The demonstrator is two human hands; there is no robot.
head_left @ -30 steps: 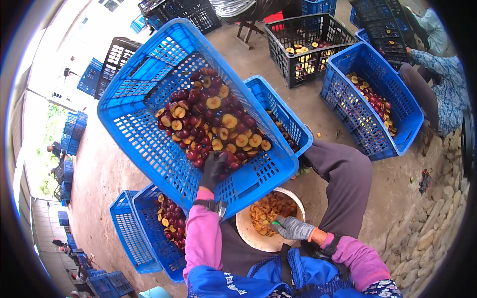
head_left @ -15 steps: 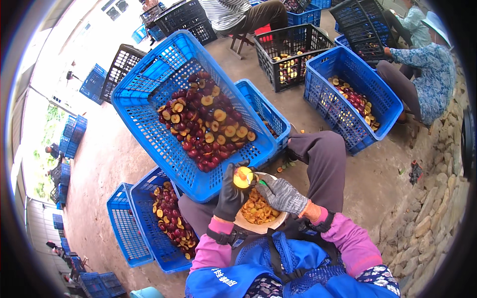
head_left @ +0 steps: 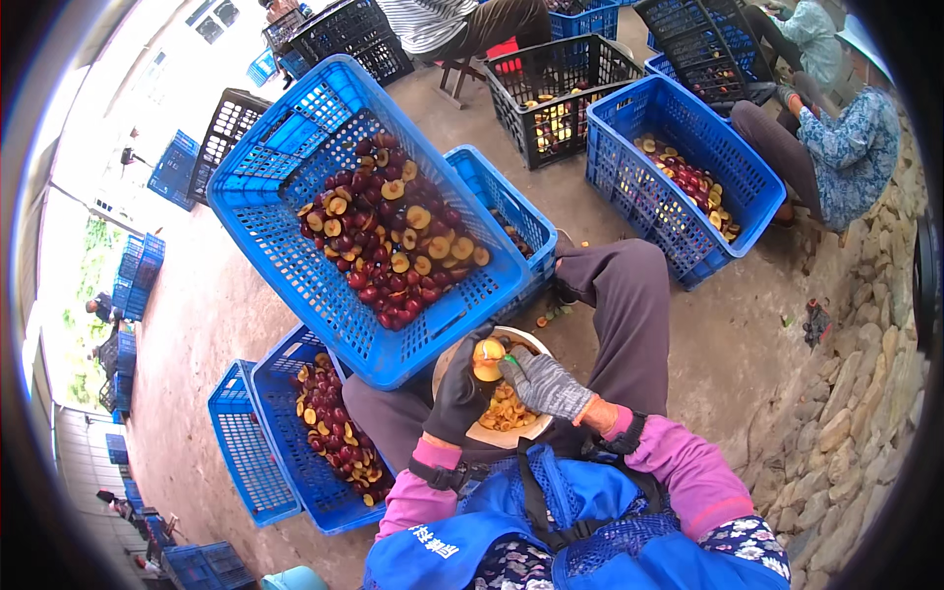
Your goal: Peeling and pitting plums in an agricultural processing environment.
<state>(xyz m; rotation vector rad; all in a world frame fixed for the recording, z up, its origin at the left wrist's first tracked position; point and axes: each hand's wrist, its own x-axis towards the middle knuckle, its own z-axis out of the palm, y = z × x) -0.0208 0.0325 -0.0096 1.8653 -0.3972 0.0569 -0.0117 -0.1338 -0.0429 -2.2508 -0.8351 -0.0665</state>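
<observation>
Cut plum (head_left: 488, 360) sits clasped in the black-gloved left hand (head_left: 457, 395), over a white bucket (head_left: 532, 430) of orange scraps (head_left: 505, 409). Grey-gloved right hand (head_left: 553, 384), angled inward, curls around a small green item (head_left: 509, 360) beside it. Beyond, a tilted blue crate (head_left: 393, 361) holds halved plums (head_left: 398, 236).

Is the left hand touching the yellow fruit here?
Touching. The head view shows the yellow fruit held in the left hand, pressed against its dark glove with no gap between them.
</observation>
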